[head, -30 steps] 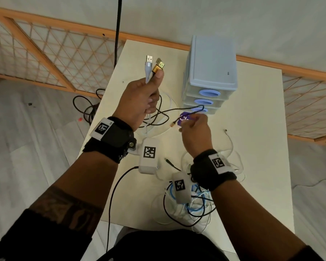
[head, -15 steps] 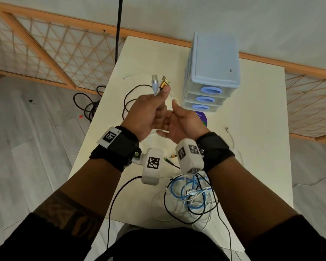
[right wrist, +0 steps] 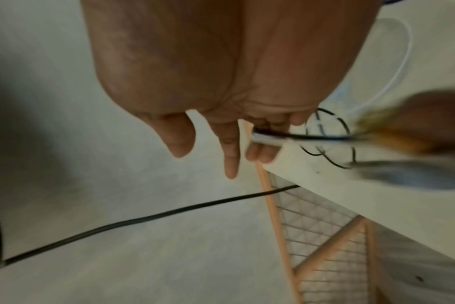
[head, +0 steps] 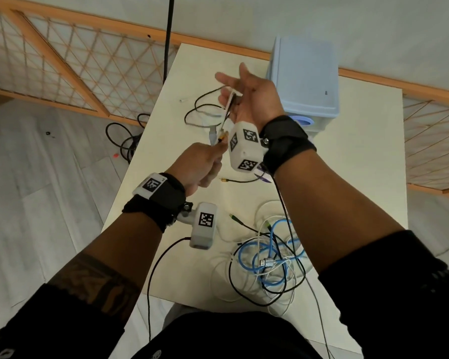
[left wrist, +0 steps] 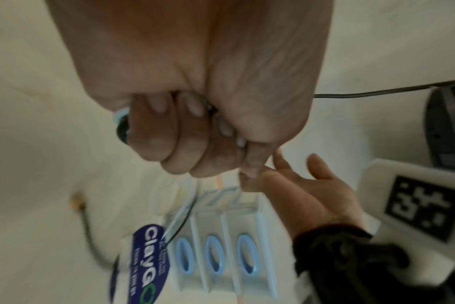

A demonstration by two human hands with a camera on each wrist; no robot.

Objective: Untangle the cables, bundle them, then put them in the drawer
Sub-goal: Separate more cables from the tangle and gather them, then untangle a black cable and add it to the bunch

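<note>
My left hand (head: pixel 202 164) is fisted round a white and a black cable just below their grey and gold plugs (head: pixel 217 137); the left wrist view shows the curled fingers (left wrist: pixel 195 144). From there both cables run up to my right hand (head: pixel 246 94), raised palm up before the blue drawer unit (head: pixel 306 79). In the right wrist view thumb and index finger are straight, and the two cables (right wrist: pixel 270 136) pass between the index and the curled fingers beside it. A tangle (head: pixel 267 257) of blue, white and black cables lies near the table's front edge. The three drawers (left wrist: pixel 213 255) are closed.
A black cable with a gold plug (head: pixel 241 180) and a purple label (head: pixel 263 177) lie mid-table. A black loop (head: pixel 200 110) lies at the far left of the table (head: pixel 347 203). More cords (head: pixel 125 141) sit on the floor beside a wooden lattice fence (head: pixel 62 60).
The hands were together with the plugs held upright. Now my left hand has drawn back toward me with the plugs, and my right hand has risen away along the cables, palm up.
</note>
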